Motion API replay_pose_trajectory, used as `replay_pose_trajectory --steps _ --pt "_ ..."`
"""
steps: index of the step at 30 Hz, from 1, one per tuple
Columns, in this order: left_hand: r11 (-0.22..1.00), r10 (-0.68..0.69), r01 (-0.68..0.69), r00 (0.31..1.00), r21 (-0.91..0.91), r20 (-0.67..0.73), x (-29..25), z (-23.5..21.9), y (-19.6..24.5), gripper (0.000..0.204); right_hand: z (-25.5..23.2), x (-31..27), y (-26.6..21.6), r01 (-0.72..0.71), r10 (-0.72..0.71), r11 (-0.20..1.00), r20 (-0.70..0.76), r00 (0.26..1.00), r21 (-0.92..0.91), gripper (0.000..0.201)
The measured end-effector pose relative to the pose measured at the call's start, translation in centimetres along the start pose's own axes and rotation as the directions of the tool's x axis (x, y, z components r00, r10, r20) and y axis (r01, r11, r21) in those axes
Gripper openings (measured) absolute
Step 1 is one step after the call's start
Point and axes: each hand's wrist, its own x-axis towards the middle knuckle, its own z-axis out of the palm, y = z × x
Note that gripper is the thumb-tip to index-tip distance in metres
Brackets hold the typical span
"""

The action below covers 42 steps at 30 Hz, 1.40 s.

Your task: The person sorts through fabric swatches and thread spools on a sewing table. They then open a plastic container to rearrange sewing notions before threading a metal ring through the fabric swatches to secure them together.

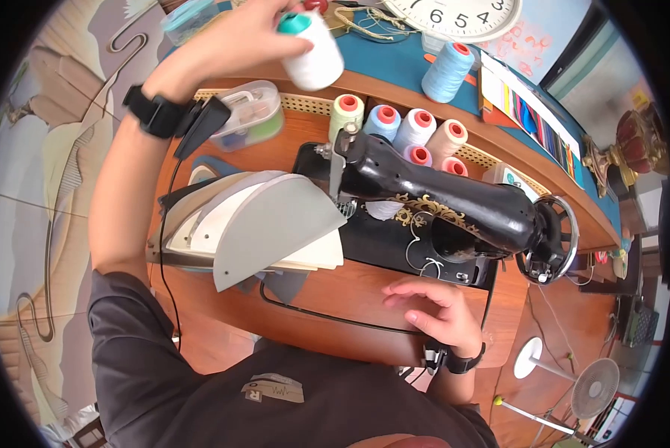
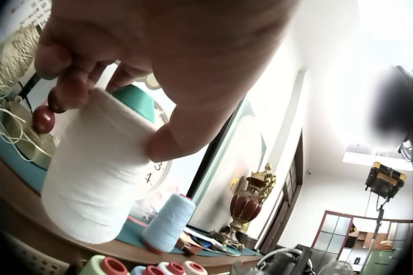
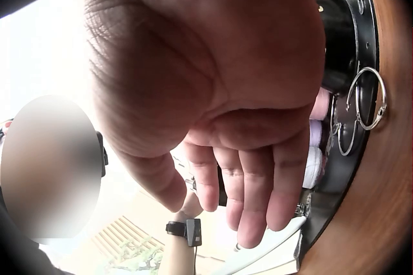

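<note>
My left hand (image 1: pixel 249 36) holds a large white cone of thread (image 1: pixel 316 61) with a green core by its top. In the left wrist view its thumb and fingers close around the narrow end of the white cone (image 2: pixel 97 165), which leans over the shelf edge. Low at the table's front, my right hand (image 1: pixel 448 313) hangs loosely with relaxed fingers and nothing in it. Just beyond it stands the black sewing machine (image 1: pixel 447 187) with gold ornament. In the right wrist view, binder rings (image 3: pixel 371 98) lie on the machine's bed beside this hand (image 3: pixel 213 81).
Several thread cones (image 1: pixel 422 128) stand behind the machine, and a light blue cone (image 1: pixel 448 72) is on the raised shelf. A lidded plastic box (image 1: pixel 253 116) sits left of them. Grey and cream half-round sheets (image 1: pixel 275 224) cover the table's left. A clock (image 1: pixel 454 16) is at the back.
</note>
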Motion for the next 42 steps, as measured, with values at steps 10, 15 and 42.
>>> replay_pose_trajectory --steps 10,15,42 --pt "0.991 -0.109 0.107 0.994 -0.075 -0.022 6.9 4.9 -1.1 0.054 0.1 0.0 0.6 -0.031 0.033 0.996 -0.023 0.999 0.078 0.04" --pt "0.993 -0.1 0.101 0.995 0.064 -0.006 7.2 6.0 -2.4 0.06 0.1 -0.1 0.5 -0.07 0.074 0.993 -0.038 0.997 0.092 0.039" --pt "0.996 -0.053 0.018 0.913 0.091 0.405 -1.0 9.4 1.7 0.047 0.2 -0.2 1.2 -0.061 0.064 0.997 -0.045 0.997 0.055 0.038"
